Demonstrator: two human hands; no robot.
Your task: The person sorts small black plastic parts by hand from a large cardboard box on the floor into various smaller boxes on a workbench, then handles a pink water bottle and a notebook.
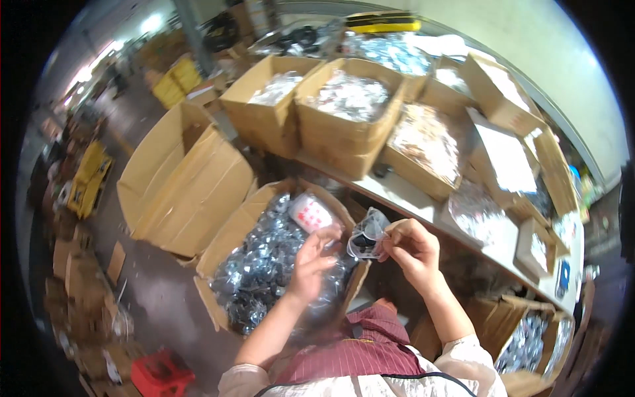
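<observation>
My right hand (415, 250) pinches the edge of a small clear plastic bag (368, 231) with dark pieces inside. The kind of pieces cannot be made out. Just left of the bag, my left hand (312, 262) has its fingers apart and holds nothing. Both hands are above the right side of an open cardboard box (210, 268), which is full of shiny clear bags (261, 264) with dark contents. Among these, near the far side of that box, lies a white packet with red marks (311, 212).
Along the table (423, 210) stand several cartons, among them a tall carton (340, 145) of clear bags. A large open carton (188, 188) stands to the left. A red stool (162, 374) is at lower left, and another box of bags (526, 344) at lower right.
</observation>
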